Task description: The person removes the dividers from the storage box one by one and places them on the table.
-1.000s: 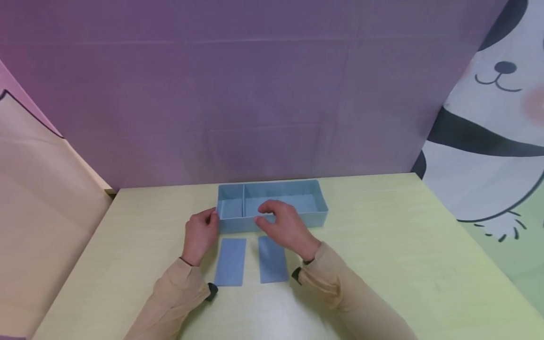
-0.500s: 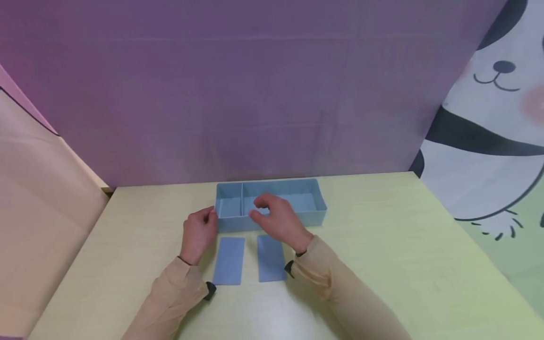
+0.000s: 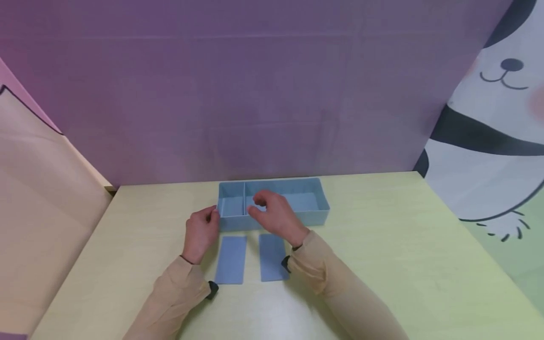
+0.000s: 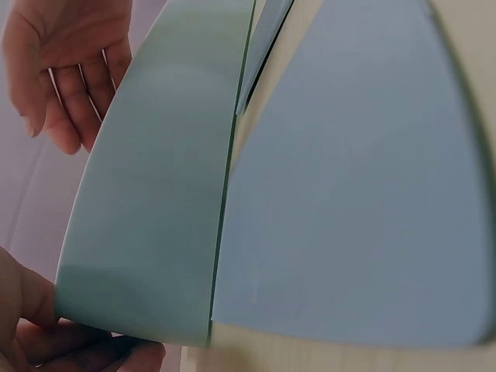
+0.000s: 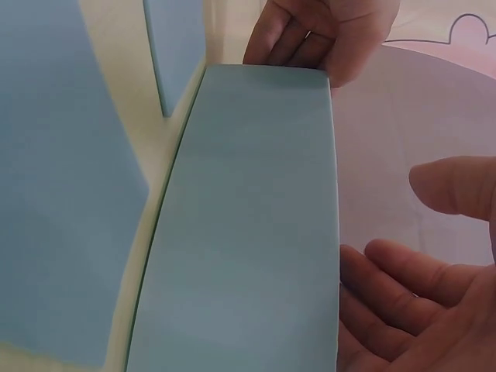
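Note:
In the head view a light blue box (image 3: 238,223) with one divider stands on the table, a small compartment at its left and a long one at its right. My left hand (image 3: 201,235) grips the left end, thumb at the front corner and fingers curled against the end wall, as the right wrist view also shows. Over the long compartment hangs my right hand (image 3: 278,216), its thumb and fingers apart with nothing between them. Two flat blue rectangular pieces, a left piece (image 3: 231,260) and a right piece (image 3: 272,257), lie in front of the box.
The pale wooden table (image 3: 374,245) ends at the back against a purple cloth wall (image 3: 263,94), close behind the box. A beige panel (image 3: 51,212) borders the left side. At the right hangs a cloth with a panda print (image 3: 488,184).
My right hand has shifted slightly left and away from me over the box, closer to the divider. The left hand stays at the box's left end, and both flat pieces lie where they were.

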Demonstrator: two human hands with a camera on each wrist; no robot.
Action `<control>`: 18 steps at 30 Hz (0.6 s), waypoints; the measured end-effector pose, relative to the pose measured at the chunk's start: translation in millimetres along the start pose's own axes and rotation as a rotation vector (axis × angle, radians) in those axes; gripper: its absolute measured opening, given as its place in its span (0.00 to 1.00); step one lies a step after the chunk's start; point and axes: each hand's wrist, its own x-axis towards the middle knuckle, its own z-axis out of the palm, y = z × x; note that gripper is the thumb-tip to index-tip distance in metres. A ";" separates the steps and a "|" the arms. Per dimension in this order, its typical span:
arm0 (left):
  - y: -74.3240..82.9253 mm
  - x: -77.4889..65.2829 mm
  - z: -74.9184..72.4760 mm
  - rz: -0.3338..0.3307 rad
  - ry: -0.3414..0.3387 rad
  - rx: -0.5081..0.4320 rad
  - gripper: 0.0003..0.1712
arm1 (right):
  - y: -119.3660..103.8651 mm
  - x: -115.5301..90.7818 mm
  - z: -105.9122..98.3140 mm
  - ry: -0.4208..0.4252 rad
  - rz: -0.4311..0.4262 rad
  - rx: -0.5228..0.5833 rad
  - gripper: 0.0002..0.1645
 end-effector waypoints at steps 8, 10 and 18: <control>-0.1 0.8 0.3 -0.010 0.000 0.008 0.17 | -0.5 6.4 4.1 0.013 0.000 0.003 0.19; -0.2 1.2 0.4 -0.013 -0.002 0.008 0.17 | -0.3 8.4 5.2 0.024 0.000 -0.002 0.19; -0.2 0.9 0.1 -0.011 -0.002 0.009 0.18 | -0.5 15.9 8.5 0.020 0.017 -0.028 0.21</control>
